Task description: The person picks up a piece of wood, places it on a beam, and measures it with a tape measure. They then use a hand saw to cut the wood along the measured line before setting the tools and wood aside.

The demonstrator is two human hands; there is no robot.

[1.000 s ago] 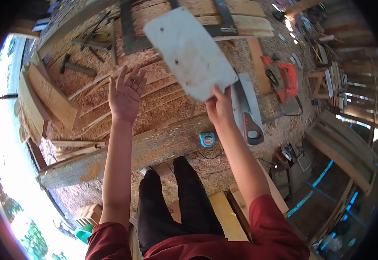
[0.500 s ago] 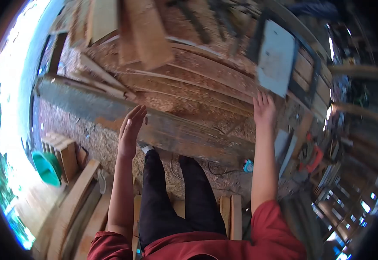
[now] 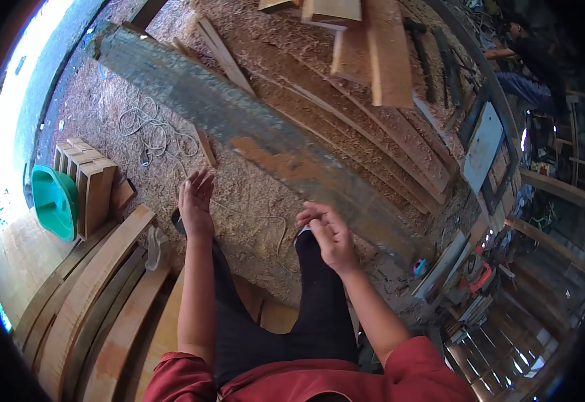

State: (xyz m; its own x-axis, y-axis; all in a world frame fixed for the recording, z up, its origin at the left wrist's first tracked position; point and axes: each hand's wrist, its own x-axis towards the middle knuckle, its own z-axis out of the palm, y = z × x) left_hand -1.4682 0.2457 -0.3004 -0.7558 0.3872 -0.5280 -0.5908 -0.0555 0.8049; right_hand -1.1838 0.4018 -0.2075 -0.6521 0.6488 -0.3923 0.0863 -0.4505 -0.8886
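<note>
My left hand point(image 3: 197, 204) is raised over the sawdust-covered ground, its fingers loosely curled and apart, with nothing in it. Beside the lower right part of a long weathered plank point(image 3: 225, 114), my right hand point(image 3: 327, 234) hangs above my knee, fingers bent and spread, holding nothing. The plank runs diagonally from upper left to lower right and has an orange-brown bare patch. A thin cord point(image 3: 282, 231) lies on the ground between my hands.
A green basin point(image 3: 54, 203) stands at the left by stacked wooden blocks point(image 3: 95, 194). Curved boards point(image 3: 85, 295) lie at lower left, more planks point(image 3: 392, 53) at the top. Another person point(image 3: 530, 67) is at upper right, near a white panel point(image 3: 483, 146).
The view has turned, so the plank slopes more steeply. My right hand has come inward and its fingers have bent. Another person has come into view at upper right.
</note>
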